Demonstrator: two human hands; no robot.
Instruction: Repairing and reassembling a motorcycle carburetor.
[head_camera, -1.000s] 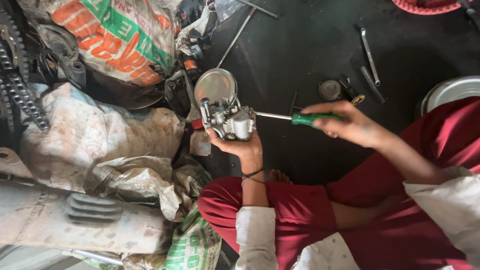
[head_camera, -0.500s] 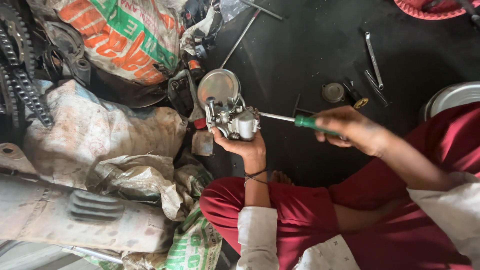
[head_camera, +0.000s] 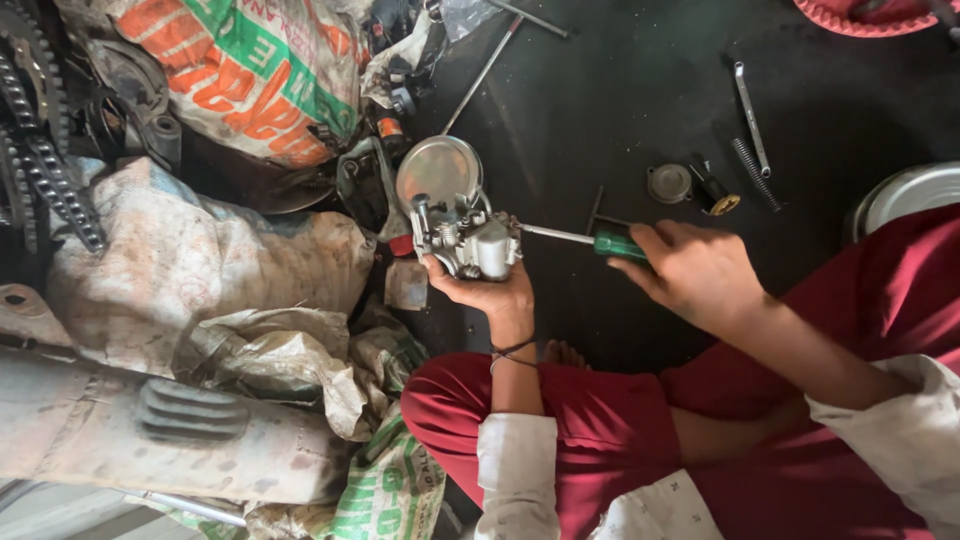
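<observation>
My left hand (head_camera: 492, 292) cups a small silver metal carburettor (head_camera: 466, 242) from below, holding it above the dark floor. My right hand (head_camera: 693, 273) grips the green handle of a screwdriver (head_camera: 597, 240), whose steel shaft runs left and meets the carburettor's right side. My red-trousered legs are folded below both hands, and white sleeves cover my forearms.
A round metal lid (head_camera: 438, 170) lies just behind the carburettor. Printed sacks (head_camera: 235, 70) and dirty cloth bundles (head_camera: 190, 265) fill the left side, with a chain (head_camera: 45, 165). A spanner (head_camera: 750, 118), a spring (head_camera: 757, 186), a small round cap (head_camera: 668, 183) and a steel bowl (head_camera: 905, 198) lie on the floor at right.
The view has shifted slightly. Both hands keep their grip; the screwdriver stays against the carburettor with my right hand turned a little on the handle.
</observation>
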